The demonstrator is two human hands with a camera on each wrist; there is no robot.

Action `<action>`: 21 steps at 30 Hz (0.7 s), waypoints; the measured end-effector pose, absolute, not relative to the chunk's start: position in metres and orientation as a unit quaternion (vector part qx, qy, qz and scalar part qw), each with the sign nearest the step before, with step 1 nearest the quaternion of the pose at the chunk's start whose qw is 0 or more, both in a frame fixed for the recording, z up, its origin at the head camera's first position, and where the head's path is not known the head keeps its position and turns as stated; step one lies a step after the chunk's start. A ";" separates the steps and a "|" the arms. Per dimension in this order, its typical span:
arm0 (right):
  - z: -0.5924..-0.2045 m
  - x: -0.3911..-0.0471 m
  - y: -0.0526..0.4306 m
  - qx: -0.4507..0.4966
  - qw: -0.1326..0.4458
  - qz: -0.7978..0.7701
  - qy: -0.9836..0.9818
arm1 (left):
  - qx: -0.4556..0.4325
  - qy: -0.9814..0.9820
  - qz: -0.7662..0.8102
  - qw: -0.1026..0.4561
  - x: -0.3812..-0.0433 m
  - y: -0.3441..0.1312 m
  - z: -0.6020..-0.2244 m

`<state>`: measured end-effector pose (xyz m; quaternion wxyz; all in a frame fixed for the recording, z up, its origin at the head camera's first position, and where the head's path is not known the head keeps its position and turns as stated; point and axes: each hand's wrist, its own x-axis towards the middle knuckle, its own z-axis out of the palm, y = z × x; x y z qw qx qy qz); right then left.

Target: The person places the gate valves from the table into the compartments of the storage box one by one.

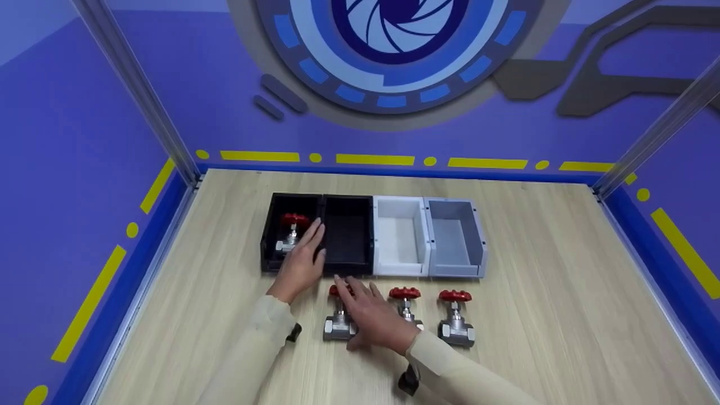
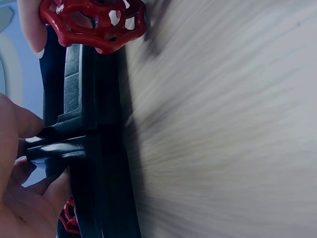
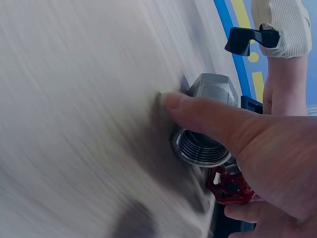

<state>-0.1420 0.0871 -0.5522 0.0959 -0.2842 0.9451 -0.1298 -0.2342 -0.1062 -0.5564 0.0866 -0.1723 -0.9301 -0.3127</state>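
Note:
My left hand (image 1: 304, 265) grips the shared wall of the two black bins, the thumb on one side and the fingers (image 2: 52, 191) on the other. Inside the leftmost black bin (image 1: 264, 247) lies a valve (image 1: 288, 243) with a red handwheel. My right hand (image 1: 378, 318) reaches over another valve (image 1: 337, 327) in front of the bins. Its fingers lie by the red handwheel (image 2: 94, 29), and the thumb (image 3: 208, 115) stretches across the metal body; contact there is hard to tell. Two more valves, a partly covered one (image 1: 405, 304) and a fully visible one (image 1: 455, 323), lie to the right.
The second black bin (image 1: 349, 270), a white bin (image 1: 399, 270) and a grey bin (image 1: 458, 271) continue the row. They sit on a wood-grain table (image 1: 540, 315). Blue printed panels (image 1: 225, 101) and metal posts (image 1: 135, 84) enclose the table at the back and sides.

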 end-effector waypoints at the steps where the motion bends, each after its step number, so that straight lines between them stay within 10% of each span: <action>1: -0.552 -0.142 0.087 -0.282 0.097 -0.129 0.946 | -0.171 -0.930 -0.313 0.085 -0.234 -0.106 -0.556; 21: -0.555 -0.141 0.086 -0.296 0.076 -0.119 0.945 | -0.167 -0.926 -0.329 0.080 -0.234 -0.106 -0.556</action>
